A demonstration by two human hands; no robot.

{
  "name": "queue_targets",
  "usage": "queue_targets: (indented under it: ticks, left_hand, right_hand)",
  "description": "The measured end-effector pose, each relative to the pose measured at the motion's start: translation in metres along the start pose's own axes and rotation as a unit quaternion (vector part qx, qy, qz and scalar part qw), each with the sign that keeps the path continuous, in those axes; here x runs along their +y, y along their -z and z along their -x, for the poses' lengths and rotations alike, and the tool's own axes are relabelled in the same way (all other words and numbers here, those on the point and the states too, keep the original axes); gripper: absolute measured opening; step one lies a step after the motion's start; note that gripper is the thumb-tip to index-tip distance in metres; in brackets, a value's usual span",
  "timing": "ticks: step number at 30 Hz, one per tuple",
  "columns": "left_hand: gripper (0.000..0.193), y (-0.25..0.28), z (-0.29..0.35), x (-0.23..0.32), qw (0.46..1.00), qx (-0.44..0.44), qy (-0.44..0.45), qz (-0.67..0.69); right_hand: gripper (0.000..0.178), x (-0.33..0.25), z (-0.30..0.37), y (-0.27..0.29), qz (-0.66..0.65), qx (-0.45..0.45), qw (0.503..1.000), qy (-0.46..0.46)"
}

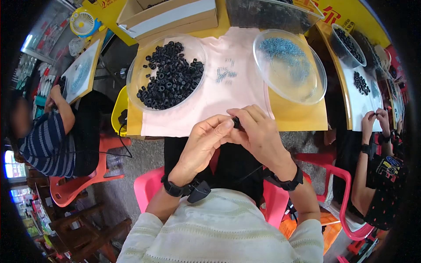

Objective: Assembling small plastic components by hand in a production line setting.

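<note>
Both my hands meet over the near edge of the table, in front of a pink cloth (175, 122). A small black ring-shaped part (237, 122) is pinched between them, mostly covered by the fingers. My left hand (204, 140) closes thumb and fingers at its left side. My right hand (258, 136) curls round it from the right. Beyond my left hand stands a round clear tub (133, 94) with many black ring parts (171, 79). Past my right hand, another clear tub (313, 90) holds a heap of small blue-grey pieces (285, 55).
A cardboard box (171, 19) and a dark bin (272, 17) stand at the table's back. Small metallic pieces (226, 74) lie on the cloth between the tubs. Co-workers sit at tables on both sides: a striped shirt (50, 142) left, a black shirt (381, 184) right.
</note>
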State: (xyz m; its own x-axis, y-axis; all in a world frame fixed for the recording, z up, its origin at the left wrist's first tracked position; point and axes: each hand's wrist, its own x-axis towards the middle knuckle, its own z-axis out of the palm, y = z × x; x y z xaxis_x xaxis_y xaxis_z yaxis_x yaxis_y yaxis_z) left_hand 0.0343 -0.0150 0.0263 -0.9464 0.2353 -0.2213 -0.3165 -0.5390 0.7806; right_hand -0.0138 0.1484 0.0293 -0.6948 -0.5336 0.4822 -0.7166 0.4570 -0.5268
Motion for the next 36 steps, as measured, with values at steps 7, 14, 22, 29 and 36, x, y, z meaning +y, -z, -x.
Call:
queue_targets:
  ticks: [7,14,22,29,36]
  left_hand:
    - [0.042,0.009,-0.003,0.014,0.997,0.02,-0.04,-0.062]
    - [0.033,0.032,0.007,0.051,0.977,0.105,-0.132,-0.128]
    - [0.018,0.066,-0.019,0.105,0.853,0.296,-0.235,-0.359]
    - [0.014,0.074,-0.046,0.101,0.733,0.245,-0.274,-0.573]
    - [0.02,0.071,-0.051,0.092,0.664,0.24,-0.209,-0.676]
  right_hand:
    - [0.023,0.006,-0.025,0.023,0.072,0.024,0.997,-0.007]
    - [0.025,0.017,-0.088,0.064,0.154,0.058,0.984,0.065]
    - [0.032,0.105,-0.224,0.127,0.182,0.101,0.975,-0.077]
    - [0.035,0.196,-0.251,0.12,0.31,0.123,0.943,0.016]
    - [0.015,0.064,-0.172,0.064,0.088,-0.015,0.994,-0.058]
